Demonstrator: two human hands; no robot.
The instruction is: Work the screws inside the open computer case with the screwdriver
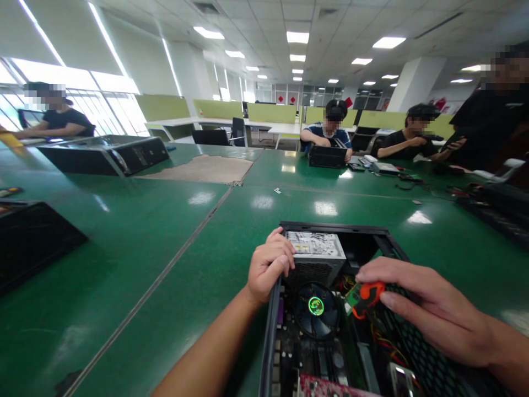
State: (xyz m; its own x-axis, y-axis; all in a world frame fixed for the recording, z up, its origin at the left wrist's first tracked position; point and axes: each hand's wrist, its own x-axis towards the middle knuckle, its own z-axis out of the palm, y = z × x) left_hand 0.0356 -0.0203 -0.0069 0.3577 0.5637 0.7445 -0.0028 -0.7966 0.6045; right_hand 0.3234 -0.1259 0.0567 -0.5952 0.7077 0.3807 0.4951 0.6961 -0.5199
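An open computer case (pixel 270 336) lies on the green table in front of me. My left hand (pixel 269 267) is closed over its left rim, beside the silver power supply (pixel 316 245). Below the power supply sits a round black cooling fan (pixel 317 310) with a green label. My right hand (pixel 430 309) is over the right part of the case, thumb and fingers pinching an orange-and-black handle (pixel 369 298), apparently a screwdriver's; its shaft is not visible. A small green circuit board (pixel 352 296) shows next to the handle; whether my hand touches it I cannot tell.
A red circuit board (pixel 326 387) and wires (pixel 388 344) lie inside the case. Other black cases stand at the left (pixel 37 242) and far left (pixel 107 154). Across the table, a person (pixel 328 132) handles another case (pixel 328 156); loose parts (pixel 384 167) lie nearby.
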